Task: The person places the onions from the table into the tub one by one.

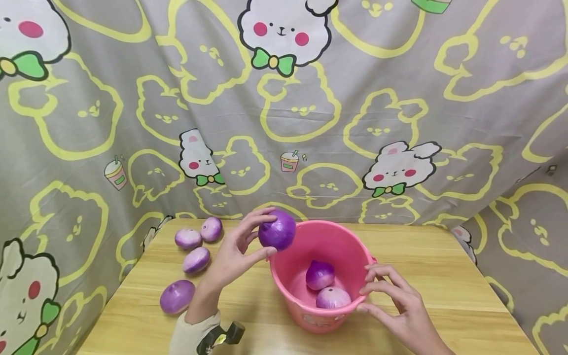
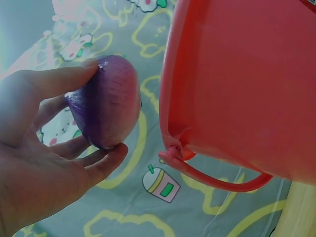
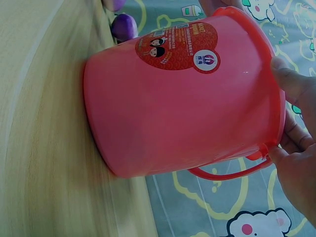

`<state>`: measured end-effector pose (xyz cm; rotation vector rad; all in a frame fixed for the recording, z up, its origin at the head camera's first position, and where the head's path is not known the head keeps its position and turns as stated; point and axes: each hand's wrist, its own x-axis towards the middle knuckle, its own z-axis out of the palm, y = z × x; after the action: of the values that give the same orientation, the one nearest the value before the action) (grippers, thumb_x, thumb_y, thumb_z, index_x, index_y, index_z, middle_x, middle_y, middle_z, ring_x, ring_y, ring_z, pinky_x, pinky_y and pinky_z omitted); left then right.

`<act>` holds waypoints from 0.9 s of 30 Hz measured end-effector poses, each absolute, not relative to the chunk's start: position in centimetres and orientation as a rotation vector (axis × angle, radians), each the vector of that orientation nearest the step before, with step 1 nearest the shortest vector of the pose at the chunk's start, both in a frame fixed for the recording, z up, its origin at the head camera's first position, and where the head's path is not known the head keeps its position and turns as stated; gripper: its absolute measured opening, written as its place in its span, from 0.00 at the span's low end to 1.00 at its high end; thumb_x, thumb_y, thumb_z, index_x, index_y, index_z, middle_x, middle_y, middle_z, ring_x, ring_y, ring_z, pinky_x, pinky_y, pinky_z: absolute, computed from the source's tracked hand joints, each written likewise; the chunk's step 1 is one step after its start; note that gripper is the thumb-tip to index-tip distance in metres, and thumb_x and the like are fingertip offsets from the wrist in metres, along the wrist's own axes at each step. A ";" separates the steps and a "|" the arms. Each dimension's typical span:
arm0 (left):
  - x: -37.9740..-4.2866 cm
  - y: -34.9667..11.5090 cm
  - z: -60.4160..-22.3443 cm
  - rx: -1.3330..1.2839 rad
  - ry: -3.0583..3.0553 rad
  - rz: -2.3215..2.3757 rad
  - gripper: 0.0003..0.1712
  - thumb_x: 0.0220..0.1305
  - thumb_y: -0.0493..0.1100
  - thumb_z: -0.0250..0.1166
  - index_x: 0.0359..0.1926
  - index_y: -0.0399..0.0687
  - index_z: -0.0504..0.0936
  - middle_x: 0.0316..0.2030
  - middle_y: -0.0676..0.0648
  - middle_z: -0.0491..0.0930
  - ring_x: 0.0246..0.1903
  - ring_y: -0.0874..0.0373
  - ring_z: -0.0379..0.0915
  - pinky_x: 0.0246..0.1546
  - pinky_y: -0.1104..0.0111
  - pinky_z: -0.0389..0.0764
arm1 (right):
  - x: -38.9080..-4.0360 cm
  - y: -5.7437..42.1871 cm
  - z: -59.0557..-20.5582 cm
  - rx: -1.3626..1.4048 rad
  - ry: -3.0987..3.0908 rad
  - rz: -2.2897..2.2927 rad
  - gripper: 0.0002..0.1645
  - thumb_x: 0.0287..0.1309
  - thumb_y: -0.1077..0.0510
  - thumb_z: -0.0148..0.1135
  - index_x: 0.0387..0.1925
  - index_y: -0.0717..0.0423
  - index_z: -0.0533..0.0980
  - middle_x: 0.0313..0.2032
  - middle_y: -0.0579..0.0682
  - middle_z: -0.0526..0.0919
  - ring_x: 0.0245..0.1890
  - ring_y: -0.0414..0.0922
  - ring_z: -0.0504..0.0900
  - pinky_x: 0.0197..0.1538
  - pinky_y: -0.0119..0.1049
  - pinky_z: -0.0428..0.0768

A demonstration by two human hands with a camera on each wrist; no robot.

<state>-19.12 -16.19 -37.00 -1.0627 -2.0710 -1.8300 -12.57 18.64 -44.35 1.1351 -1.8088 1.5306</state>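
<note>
My left hand grips a purple onion between thumb and fingers, just above the left rim of a pink bucket. A gap separates this onion from the bucket wall in the left wrist view. Inside the bucket lie two more onions, a dark purple one and a paler one. On the bucket's right side, my right hand pinches the rim with thumb and fingers. The bucket stands upright on the table, its handle hanging down.
Several onions lie on the wooden table at the left, among them a larger purple one nearest me and a pale one farther back. A grey patterned curtain hangs behind the table and along its sides.
</note>
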 end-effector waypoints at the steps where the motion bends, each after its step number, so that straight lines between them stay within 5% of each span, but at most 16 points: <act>1: -19.1 -16.1 -37.0 -1.066 -2.073 -1.828 0.32 0.60 0.25 0.71 0.65 0.41 0.76 0.73 0.42 0.65 0.72 0.48 0.62 0.70 0.57 0.69 | -12.6 18.6 -44.4 1.135 -1.808 1.532 0.21 0.45 0.76 0.76 0.43 0.62 0.83 0.49 0.61 0.77 0.64 0.50 0.72 0.67 0.37 0.73; 27: -18.8 -15.1 -37.4 -1.109 -2.139 -1.786 0.33 0.61 0.27 0.72 0.66 0.46 0.77 0.73 0.44 0.67 0.71 0.50 0.64 0.68 0.53 0.73 | -12.9 18.9 -45.0 1.135 -1.805 1.540 0.21 0.46 0.75 0.77 0.44 0.62 0.83 0.49 0.61 0.76 0.63 0.50 0.72 0.67 0.37 0.73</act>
<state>-18.81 -15.05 -37.38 -1.1088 -2.1393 -1.7865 -12.87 18.89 -44.99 1.1353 -1.8052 1.5396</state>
